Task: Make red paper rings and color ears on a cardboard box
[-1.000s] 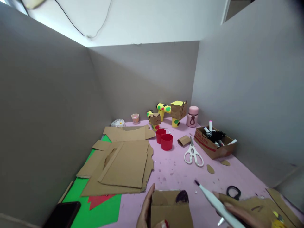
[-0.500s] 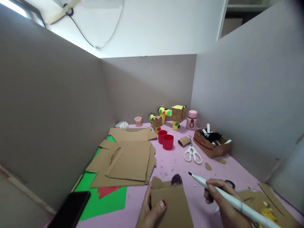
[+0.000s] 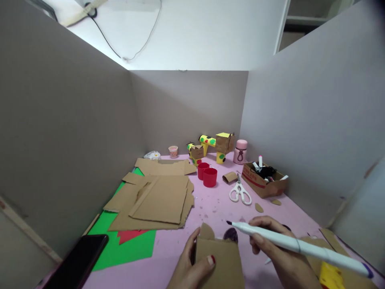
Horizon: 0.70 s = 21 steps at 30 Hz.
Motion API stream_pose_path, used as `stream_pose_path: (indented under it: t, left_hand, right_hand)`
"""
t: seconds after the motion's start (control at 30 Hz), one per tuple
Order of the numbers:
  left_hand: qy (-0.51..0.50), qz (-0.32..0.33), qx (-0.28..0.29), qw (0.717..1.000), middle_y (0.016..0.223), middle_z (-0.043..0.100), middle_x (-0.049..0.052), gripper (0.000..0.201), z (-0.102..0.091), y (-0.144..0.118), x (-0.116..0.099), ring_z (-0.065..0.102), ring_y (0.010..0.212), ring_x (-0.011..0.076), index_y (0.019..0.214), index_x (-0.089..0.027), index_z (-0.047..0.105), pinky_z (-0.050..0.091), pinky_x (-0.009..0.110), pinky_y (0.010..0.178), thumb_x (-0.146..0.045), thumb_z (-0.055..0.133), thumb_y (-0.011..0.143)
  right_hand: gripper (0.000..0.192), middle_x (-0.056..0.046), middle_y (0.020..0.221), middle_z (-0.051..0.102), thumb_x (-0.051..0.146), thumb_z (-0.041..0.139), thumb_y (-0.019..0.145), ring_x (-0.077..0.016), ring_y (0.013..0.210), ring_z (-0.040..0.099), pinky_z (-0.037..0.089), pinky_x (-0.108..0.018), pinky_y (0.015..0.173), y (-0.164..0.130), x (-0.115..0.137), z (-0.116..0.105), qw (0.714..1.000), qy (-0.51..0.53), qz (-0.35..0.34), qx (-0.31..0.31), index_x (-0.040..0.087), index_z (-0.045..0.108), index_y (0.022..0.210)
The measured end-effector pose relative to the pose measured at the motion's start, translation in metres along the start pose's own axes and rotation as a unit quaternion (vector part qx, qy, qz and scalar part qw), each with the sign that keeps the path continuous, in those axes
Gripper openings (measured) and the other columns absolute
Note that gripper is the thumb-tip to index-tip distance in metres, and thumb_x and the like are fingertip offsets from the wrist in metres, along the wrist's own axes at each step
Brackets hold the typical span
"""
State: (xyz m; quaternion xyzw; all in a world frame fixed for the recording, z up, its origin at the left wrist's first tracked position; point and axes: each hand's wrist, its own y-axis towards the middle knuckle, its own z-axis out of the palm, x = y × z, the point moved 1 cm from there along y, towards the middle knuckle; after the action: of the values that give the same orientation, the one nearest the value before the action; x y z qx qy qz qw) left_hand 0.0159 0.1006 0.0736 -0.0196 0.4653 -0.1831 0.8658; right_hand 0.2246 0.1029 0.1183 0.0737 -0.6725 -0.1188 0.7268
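Observation:
My left hand [image 3: 197, 267] grips a small cardboard box [image 3: 221, 261] low in the middle of the view, thumb flat on its face. Two rounded flaps rise from the box's top edge: a plain cardboard flap [image 3: 207, 231] on the left and a flap coloured dark purple [image 3: 231, 235] on the right. My right hand [image 3: 270, 245] is closed round a long white marker [image 3: 288, 242]. The marker's dark tip is uncovered, just above and beside the purple flap, and I see a gap between them.
Cardboard sheets [image 3: 162, 198] lie on green paper [image 3: 129, 251] at left, near a black phone [image 3: 78, 261]. Farther off are red rings [image 3: 209, 178], white scissors [image 3: 240, 194], a box of markers [image 3: 261, 186], a pink bottle [image 3: 240, 151] and yellow spotted figures [image 3: 221, 157]. Grey partitions enclose the table.
My right hand has brought the marker left, its tip closer to the box. The box has shifted slightly right and turned a little. The whole view has tilted slightly.

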Motion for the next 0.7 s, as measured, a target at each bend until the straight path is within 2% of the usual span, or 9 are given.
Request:
stream_pose_path:
  t: [0.17,0.3,0.4,0.5,0.6,0.7]
  left_hand:
    - [0.025,-0.014,0.026,0.999,0.128,0.054,0.018,0.092,0.004,-0.001,0.000,0.054,0.114,0.0344,0.136,-0.018,0.030,0.043,0.042,0.091,-0.039,0.078,0.060]
    - [0.050,-0.017,0.043,0.998,0.124,0.058,0.015,0.084,0.010,-0.005,-0.004,0.055,0.112,0.0337,0.136,-0.020,0.035,0.045,0.040,0.086,-0.039,0.075,0.064]
    - [0.055,-0.017,0.022,0.998,0.126,0.057,0.016,0.089,0.012,-0.008,-0.007,0.055,0.112,0.0338,0.139,-0.020,0.028,0.043,0.043,0.090,-0.038,0.074,0.065]
    - [0.064,-0.007,-0.011,0.998,0.130,0.054,0.017,0.094,0.015,-0.010,-0.011,0.052,0.116,0.0342,0.140,-0.020,0.022,0.040,0.044,0.095,-0.037,0.075,0.065]
    - [0.087,-0.025,-0.052,0.994,0.137,0.047,0.016,0.092,0.018,-0.012,-0.016,0.052,0.116,0.0367,0.141,-0.024,0.021,0.044,0.046,0.091,-0.041,0.073,0.067]
    - [0.114,-0.036,-0.079,0.990,0.141,0.044,0.014,0.090,0.022,-0.012,-0.020,0.053,0.115,0.0372,0.140,-0.027,0.026,0.047,0.045,0.088,-0.046,0.073,0.066]
  right_hand:
    - [0.020,-0.004,0.064,0.071,0.034,0.071,0.075,-0.0177,0.054,0.067,0.055,-0.025,0.052,-0.004,-0.017,-0.018,0.998,0.049,0.047,-0.005,0.022,0.065,0.089]
    - [0.022,-0.003,0.063,0.072,0.033,0.074,0.070,-0.0203,0.056,0.069,0.057,-0.025,0.053,-0.003,-0.008,-0.032,0.998,-0.044,0.053,0.006,0.023,0.068,0.088]
    - [0.019,-0.002,0.061,0.070,0.037,0.072,0.071,-0.0189,0.056,0.068,0.056,-0.022,0.052,-0.001,-0.002,-0.035,0.993,-0.108,0.041,0.003,0.024,0.068,0.085]
    - [0.022,-0.001,0.068,0.070,0.040,0.068,0.074,-0.0173,0.060,0.068,0.055,-0.020,0.052,0.000,-0.002,-0.033,0.987,-0.153,0.009,-0.044,0.025,0.065,0.089]
    - [0.026,-0.003,0.076,0.071,0.042,0.065,0.077,-0.0190,0.068,0.069,0.055,-0.023,0.058,0.001,-0.004,-0.027,0.973,-0.217,0.005,-0.078,0.024,0.062,0.094]
    - [0.027,-0.003,0.079,0.070,0.044,0.060,0.080,-0.0198,0.071,0.067,0.053,-0.026,0.060,0.003,-0.005,-0.021,0.965,-0.251,0.014,-0.069,0.024,0.061,0.098]
